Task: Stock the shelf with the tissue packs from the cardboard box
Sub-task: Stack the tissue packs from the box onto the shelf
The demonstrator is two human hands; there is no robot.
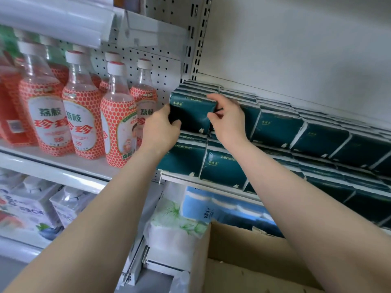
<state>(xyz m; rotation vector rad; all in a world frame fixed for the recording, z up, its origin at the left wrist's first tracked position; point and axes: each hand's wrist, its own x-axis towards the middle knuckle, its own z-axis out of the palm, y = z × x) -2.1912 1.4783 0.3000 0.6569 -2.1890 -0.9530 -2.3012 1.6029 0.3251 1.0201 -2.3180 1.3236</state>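
- Gripping one dark green tissue pack (191, 114), the left hand (161, 129) clamps its left end, the right hand (227, 118) its right.
- Pack sits atop the stacked row on the shelf (203, 182).
- Cardboard box (254, 261) stands below.

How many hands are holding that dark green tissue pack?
2. The left hand grips the left end of the tissue pack. The right hand holds its right end. No other hand shows.

Bottles (118, 115) crowd the left and stacked tissue packs (277, 127) fill the shelf (190, 180), leaving seemingly open room only above them.
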